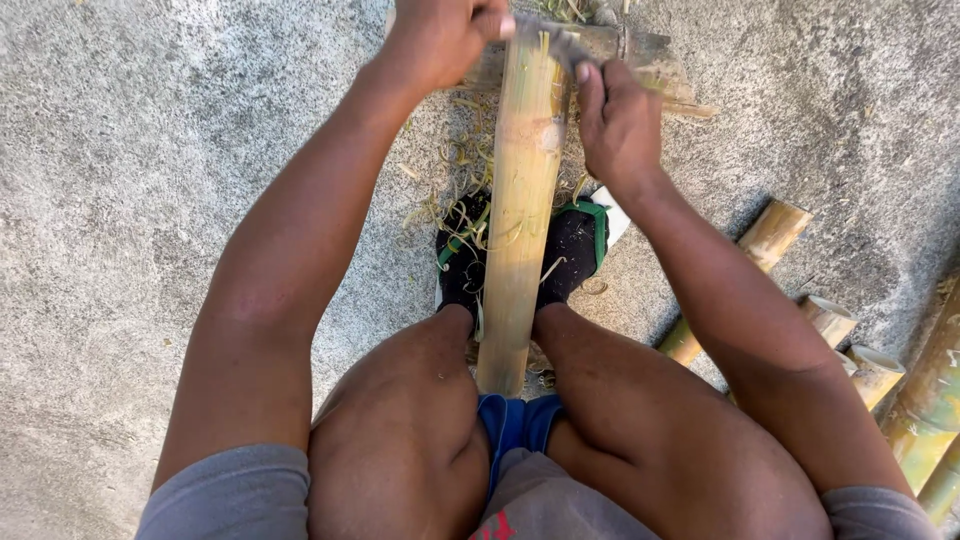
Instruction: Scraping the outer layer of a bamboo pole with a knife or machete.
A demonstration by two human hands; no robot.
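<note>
Bamboo pole (520, 200) runs up from between my knees to both hands. Left hand (440, 35) is clenched on one end of a blade (560, 42) across the pole's top (partly out of frame); right hand (618, 125) grips the other end.

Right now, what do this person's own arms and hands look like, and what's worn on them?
Both arms are bare from short grey sleeves down. The left hand and right hand wear no gloves; no watch, ring or bracelet shows. The fingernails are short and pale.
</note>
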